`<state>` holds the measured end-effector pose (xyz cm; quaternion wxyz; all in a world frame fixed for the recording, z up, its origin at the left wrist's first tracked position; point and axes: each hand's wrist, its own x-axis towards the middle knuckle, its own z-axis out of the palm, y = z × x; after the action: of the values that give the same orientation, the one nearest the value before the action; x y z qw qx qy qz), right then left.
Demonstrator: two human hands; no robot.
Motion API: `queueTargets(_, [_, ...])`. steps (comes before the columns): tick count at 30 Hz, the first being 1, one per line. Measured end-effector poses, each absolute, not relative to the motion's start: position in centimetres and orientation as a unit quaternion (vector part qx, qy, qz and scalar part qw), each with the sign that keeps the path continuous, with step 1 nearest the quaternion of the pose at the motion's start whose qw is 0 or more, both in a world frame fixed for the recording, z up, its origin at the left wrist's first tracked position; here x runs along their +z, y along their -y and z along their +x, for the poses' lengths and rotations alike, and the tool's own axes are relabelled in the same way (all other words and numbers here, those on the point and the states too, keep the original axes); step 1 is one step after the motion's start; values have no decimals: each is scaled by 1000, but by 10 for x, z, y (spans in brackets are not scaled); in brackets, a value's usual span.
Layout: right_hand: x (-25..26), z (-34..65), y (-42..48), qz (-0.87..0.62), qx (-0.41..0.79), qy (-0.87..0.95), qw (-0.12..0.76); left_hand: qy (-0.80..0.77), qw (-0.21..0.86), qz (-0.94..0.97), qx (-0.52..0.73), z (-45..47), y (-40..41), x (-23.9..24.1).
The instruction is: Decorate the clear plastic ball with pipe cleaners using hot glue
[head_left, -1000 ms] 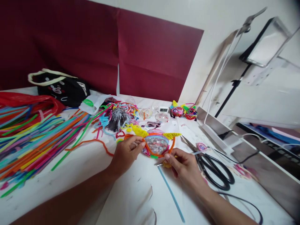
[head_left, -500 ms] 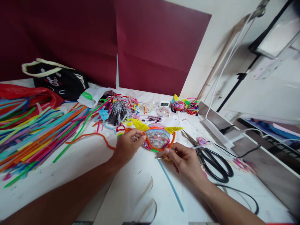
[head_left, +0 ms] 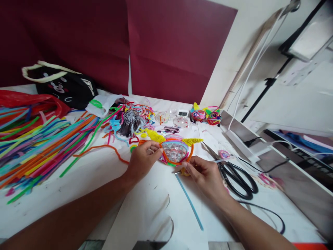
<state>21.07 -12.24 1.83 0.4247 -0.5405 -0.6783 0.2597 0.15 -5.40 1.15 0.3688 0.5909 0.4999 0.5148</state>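
Seen from the head: right in the middle, between the two hands, a shiny see-through dome (head_left: 173,151) in a ring of fuzzy colors, with a yellow ear (head_left: 155,135) up on the left and another yellow ear (head_left: 193,141) up on the right. Lying wider from side to side than from near to far, with both ears on the far side. Close to both hands, so hard to call one nearer.

At the left edge, the left hand (head_left: 145,154), with thumb and fingers pinched tight on an orange fuzzy stem (head_left: 192,152). Just right of those fingers, the dome. At the near right edge, the right hand (head_left: 204,173), with thumb and finger closed on the same orange stem, low down. From there, the dome up and to the left. Between the two pinches, the orange stem in a curve along the near side of the dome.

Just left of the right fingertips, a small silver tip (head_left: 177,172). Too small to tell what from. Below it, a thin blue strip (head_left: 189,203), pointing toward the near edge of the white table (head_left: 88,198). Just right of the right hand, big black scissors (head_left: 240,180).
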Motion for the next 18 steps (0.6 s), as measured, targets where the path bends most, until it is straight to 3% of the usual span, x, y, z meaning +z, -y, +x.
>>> queueTargets(18, [18,211,121,-556,260,671,416,-502,331,620,503,0,52,8])
